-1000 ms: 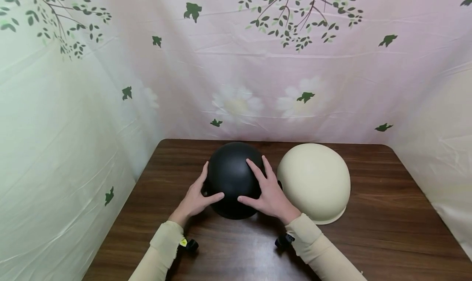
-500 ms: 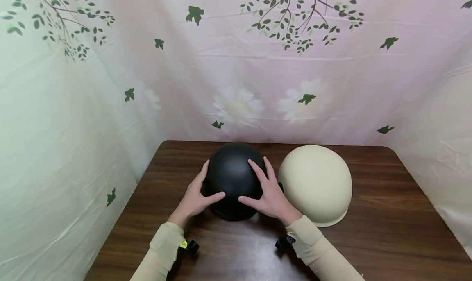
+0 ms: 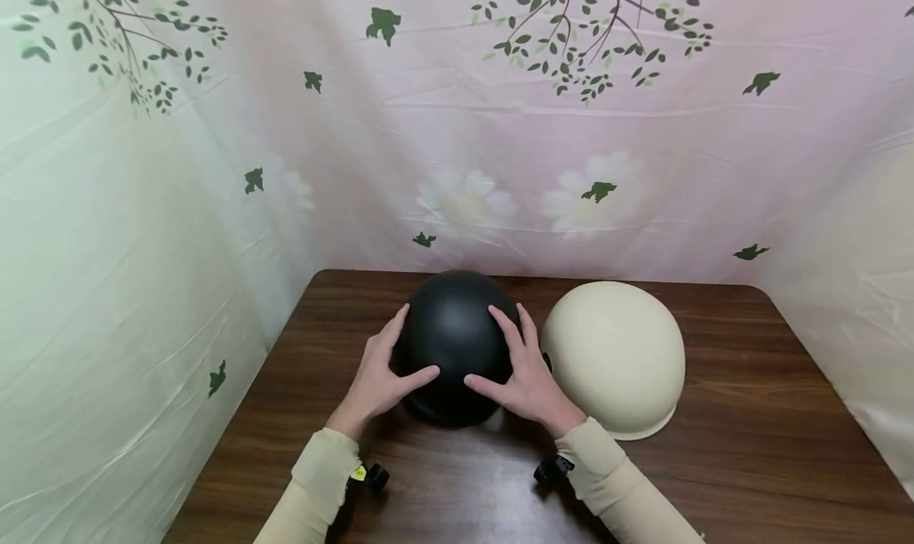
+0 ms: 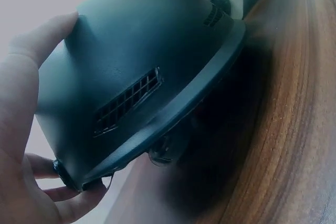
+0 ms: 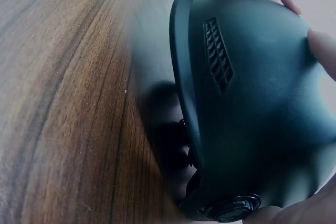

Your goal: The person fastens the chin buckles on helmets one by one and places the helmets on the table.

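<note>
Clasps a black helmet (image 3: 457, 330), dome up, between left hand (image 3: 374, 377) and right hand (image 3: 528, 377), clamped on opposite sides, with both thumbs on the near face and the fingers wrapped round the flanks. Sits squarely inside the grip, over the wooden table (image 3: 743, 433). Shows a slatted vent (image 4: 128, 103) beside the left palm and a round black fitting (image 5: 231, 208) next to the right fingers. Leaves a shadowed gap beneath the rim in both wrist views; cannot tell contact with the wood elsewhere. Just right of the grip, rests a cream dome (image 3: 614, 354), rounded side up. Beyond the grip, hangs a pale printed backdrop (image 3: 428, 92). Below the grip, at the cuffs, carries small black wrist devices (image 3: 374, 477).
</note>
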Demonstrator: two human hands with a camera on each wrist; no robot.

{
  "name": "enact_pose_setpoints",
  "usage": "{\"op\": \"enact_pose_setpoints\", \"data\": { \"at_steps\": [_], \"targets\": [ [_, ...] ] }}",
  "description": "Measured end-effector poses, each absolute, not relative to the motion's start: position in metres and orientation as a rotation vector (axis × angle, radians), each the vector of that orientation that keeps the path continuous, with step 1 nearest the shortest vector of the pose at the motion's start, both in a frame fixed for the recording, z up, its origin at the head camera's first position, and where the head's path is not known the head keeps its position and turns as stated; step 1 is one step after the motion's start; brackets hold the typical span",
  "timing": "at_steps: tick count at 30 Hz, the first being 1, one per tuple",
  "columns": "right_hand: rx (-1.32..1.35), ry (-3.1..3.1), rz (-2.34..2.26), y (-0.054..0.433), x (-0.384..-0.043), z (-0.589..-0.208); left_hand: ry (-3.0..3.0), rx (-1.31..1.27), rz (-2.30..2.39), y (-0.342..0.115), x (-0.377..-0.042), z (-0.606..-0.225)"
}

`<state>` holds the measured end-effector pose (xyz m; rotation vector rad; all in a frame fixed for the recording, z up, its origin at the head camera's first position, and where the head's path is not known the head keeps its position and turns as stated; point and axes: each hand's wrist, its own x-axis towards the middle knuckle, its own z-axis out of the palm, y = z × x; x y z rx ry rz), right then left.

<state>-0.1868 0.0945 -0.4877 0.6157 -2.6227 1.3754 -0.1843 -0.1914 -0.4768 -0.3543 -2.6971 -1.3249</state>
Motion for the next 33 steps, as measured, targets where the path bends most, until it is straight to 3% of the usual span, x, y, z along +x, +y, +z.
{"op": "enact_pose_setpoints", "data": {
  "at_steps": [33],
  "targets": [
    [0.606,-2.469,1.624,0.091,-0.187,-0.491,-2.422,-0.566,-1.070,-0.186,-0.175,-0.439]
  ]
}}
